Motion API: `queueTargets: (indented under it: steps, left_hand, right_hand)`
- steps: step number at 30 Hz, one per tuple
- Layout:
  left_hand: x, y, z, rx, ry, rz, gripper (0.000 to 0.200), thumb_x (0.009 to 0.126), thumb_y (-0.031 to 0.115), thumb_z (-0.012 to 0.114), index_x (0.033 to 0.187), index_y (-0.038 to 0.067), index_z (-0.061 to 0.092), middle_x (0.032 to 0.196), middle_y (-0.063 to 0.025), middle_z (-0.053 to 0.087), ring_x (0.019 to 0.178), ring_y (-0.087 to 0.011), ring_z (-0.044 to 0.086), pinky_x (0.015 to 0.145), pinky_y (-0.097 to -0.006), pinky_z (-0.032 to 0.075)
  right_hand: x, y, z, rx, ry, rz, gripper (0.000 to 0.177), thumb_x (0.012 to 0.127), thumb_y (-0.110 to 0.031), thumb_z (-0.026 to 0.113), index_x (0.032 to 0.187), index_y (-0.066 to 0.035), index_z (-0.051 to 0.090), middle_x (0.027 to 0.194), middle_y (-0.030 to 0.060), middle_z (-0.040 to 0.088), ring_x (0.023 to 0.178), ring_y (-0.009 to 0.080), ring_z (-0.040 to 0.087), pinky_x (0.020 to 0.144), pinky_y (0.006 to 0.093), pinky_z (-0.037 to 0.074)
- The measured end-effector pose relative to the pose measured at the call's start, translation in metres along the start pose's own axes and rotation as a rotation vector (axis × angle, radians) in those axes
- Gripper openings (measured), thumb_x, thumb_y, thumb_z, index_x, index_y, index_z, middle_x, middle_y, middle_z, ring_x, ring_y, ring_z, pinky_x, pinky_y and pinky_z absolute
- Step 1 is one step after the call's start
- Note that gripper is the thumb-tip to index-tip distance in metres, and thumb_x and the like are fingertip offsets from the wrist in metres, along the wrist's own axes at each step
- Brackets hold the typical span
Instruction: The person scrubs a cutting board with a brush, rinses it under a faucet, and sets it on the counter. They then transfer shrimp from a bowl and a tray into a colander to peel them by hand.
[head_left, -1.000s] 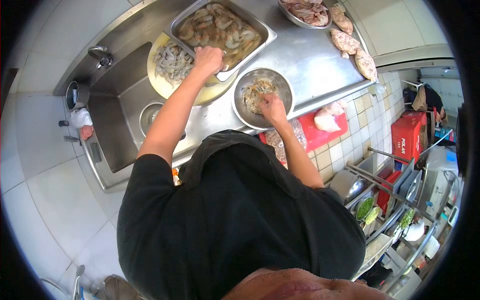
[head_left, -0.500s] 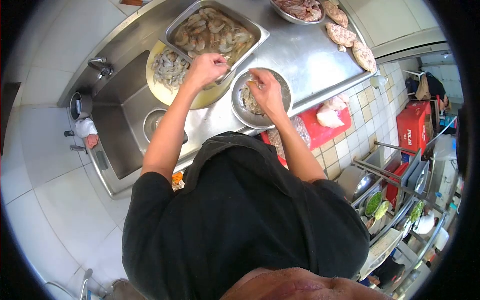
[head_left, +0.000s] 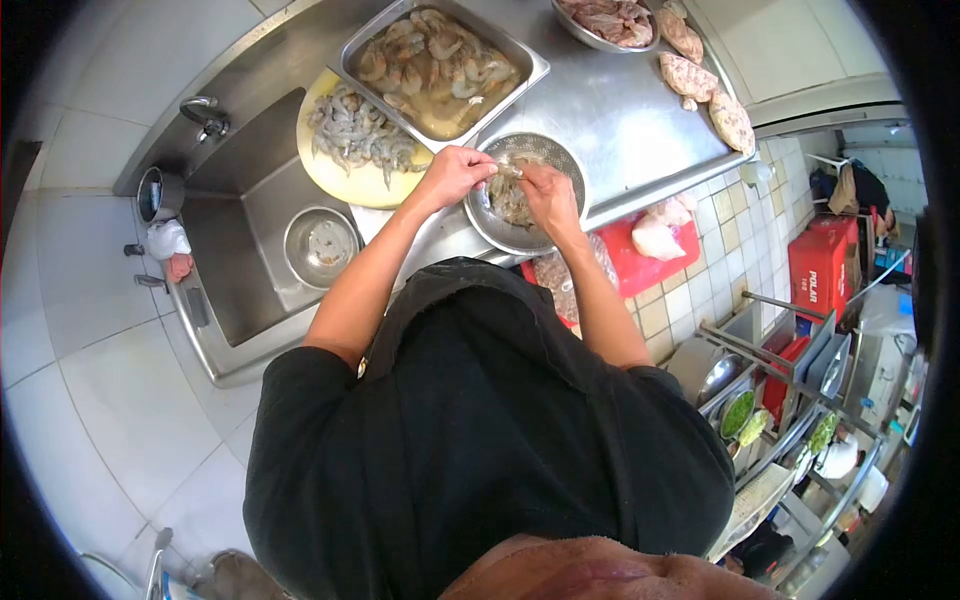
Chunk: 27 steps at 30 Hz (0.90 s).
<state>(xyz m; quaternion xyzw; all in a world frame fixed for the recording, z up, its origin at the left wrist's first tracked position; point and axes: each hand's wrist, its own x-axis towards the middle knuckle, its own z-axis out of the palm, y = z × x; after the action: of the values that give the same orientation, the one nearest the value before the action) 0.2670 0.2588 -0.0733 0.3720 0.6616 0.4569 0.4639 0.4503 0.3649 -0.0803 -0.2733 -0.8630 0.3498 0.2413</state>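
Over a perforated metal colander (head_left: pixel 570 165), my left hand (head_left: pixel 456 178) and my right hand (head_left: pixel 550 200) come close together, fingers pinched. A small greyish shrimp (head_left: pixel 508 171) is held between their fingertips, partly hidden by them. Pale brown scraps that look like shrimp shells (head_left: pixel 512 205) lie inside the colander. Behind my hands stands a rectangular steel pan (head_left: pixel 537 75) with whole shrimp in cloudy water. To its left, a heap of grey shrimp (head_left: pixel 350 130) rests on a round yellow board (head_left: pixel 318 180).
On the left is a steel sink (head_left: pixel 225 260) with a metal bowl (head_left: pixel 320 248) and a tap (head_left: pixel 205 115). Raw meat fills a bowl (head_left: pixel 610 40) at the back; several packed pieces (head_left: pixel 688 75) lie beside it. A red board (head_left: pixel 675 240) holds pale meat below the counter edge.
My left hand has moved from the pan's edge rightward and down to the colander. It now meets my right hand at the shrimp. The metal bowl in the sink is more fully visible.
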Motion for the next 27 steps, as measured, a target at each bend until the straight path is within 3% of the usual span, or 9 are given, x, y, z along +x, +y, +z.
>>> queueTargets:
  steps: [3, 8, 10, 13, 14, 18, 23, 26, 27]
  left_hand:
    - [0.003, -0.008, 0.004, 0.101, 0.018, -0.087, 0.02, 0.09, 0.016, 0.067, 0.099, -0.001, 0.074, 0.073, -0.0014, 0.067, 0.061, -0.0077, 0.059, 0.058, -0.0246, 0.046]
    - [0.006, -0.018, 0.019, -0.235, 0.17, -0.198, 0.016, 0.085, 0.013, 0.066, 0.078, -0.001, 0.07, 0.063, -0.0057, 0.065, 0.055, -0.0099, 0.06, 0.049, -0.0279, 0.05]
    - [0.008, -0.022, 0.025, -0.146, 0.177, -0.154, 0.015, 0.082, 0.012, 0.066, 0.077, -0.001, 0.07, 0.061, -0.0051, 0.064, 0.056, -0.0101, 0.061, 0.05, -0.0286, 0.05]
    - [0.009, -0.022, 0.035, -0.041, 0.194, -0.081, 0.015, 0.078, 0.013, 0.068, 0.077, -0.001, 0.071, 0.06, -0.0063, 0.065, 0.058, -0.0117, 0.063, 0.052, -0.0303, 0.051]
    - [0.009, -0.022, 0.037, -0.011, 0.205, -0.058, 0.015, 0.076, 0.014, 0.068, 0.077, -0.001, 0.071, 0.06, -0.007, 0.065, 0.058, -0.0124, 0.064, 0.053, -0.0309, 0.051]
    - [0.004, -0.024, 0.036, 0.21, 0.24, 0.057, 0.015, 0.079, 0.012, 0.067, 0.08, -0.002, 0.071, 0.064, -0.0051, 0.066, 0.054, -0.0099, 0.06, 0.052, -0.0255, 0.049]
    - [0.004, -0.031, 0.04, -0.067, 0.225, -0.045, 0.015, 0.084, 0.009, 0.066, 0.083, -0.005, 0.07, 0.068, -0.0053, 0.067, 0.056, -0.0104, 0.061, 0.053, -0.0252, 0.05]
    - [0.0, -0.028, 0.043, -0.224, 0.253, -0.077, 0.014, 0.086, 0.008, 0.065, 0.089, -0.006, 0.07, 0.073, -0.0062, 0.068, 0.058, -0.0111, 0.062, 0.054, -0.0252, 0.052]
    - [-0.001, -0.028, 0.043, -0.275, 0.275, -0.086, 0.015, 0.087, 0.007, 0.065, 0.092, -0.006, 0.07, 0.075, -0.0066, 0.069, 0.058, -0.0113, 0.063, 0.055, -0.0252, 0.052]
  right_hand:
    - [-0.01, 0.016, 0.001, -0.067, 0.029, -0.067, 0.021, 0.082, -0.012, 0.068, 0.1, -0.002, 0.072, 0.094, 0.018, 0.071, 0.09, 0.0393, 0.066, 0.088, 0.0442, 0.051]
    - [-0.012, 0.011, 0.002, -0.033, 0.112, 0.092, 0.023, 0.08, -0.011, 0.069, 0.1, -0.001, 0.071, 0.099, 0.0187, 0.07, 0.09, 0.039, 0.066, 0.085, 0.0433, 0.052]
    - [-0.006, -0.008, 0.004, 0.117, 0.115, 0.147, 0.023, 0.079, -0.012, 0.069, 0.099, -0.001, 0.071, 0.1, 0.0198, 0.069, 0.09, 0.0391, 0.065, 0.082, 0.043, 0.052]
    - [-0.001, -0.007, 0.017, 0.053, 0.044, 0.044, 0.022, 0.08, -0.014, 0.069, 0.098, -0.001, 0.071, 0.096, 0.0214, 0.068, 0.088, 0.0393, 0.065, 0.079, 0.0427, 0.052]
    - [-0.001, -0.006, 0.018, -0.026, 0.052, -0.023, 0.022, 0.079, -0.01, 0.069, 0.1, 0.0, 0.071, 0.096, 0.0201, 0.07, 0.085, 0.035, 0.069, 0.076, 0.0399, 0.055]
    - [0.0, -0.019, 0.017, -0.093, -0.023, 0.006, 0.02, 0.079, -0.008, 0.066, 0.096, -0.001, 0.072, 0.09, 0.0201, 0.069, 0.081, 0.0364, 0.068, 0.073, 0.0419, 0.054]
    - [0.001, -0.004, 0.036, -0.113, 0.027, 0.029, 0.019, 0.079, -0.009, 0.064, 0.095, -0.003, 0.073, 0.085, 0.0214, 0.068, 0.077, 0.0395, 0.067, 0.071, 0.0424, 0.054]
    - [0.0, -0.006, 0.036, -0.018, 0.117, 0.078, 0.014, 0.078, -0.011, 0.063, 0.082, -0.001, 0.072, 0.077, 0.0223, 0.068, 0.073, 0.0391, 0.068, 0.071, 0.0456, 0.054]
    - [0.002, -0.009, 0.034, 0.043, 0.07, 0.184, 0.014, 0.08, -0.01, 0.063, 0.084, 0.001, 0.071, 0.078, 0.0221, 0.069, 0.072, 0.0363, 0.069, 0.07, 0.0436, 0.055]
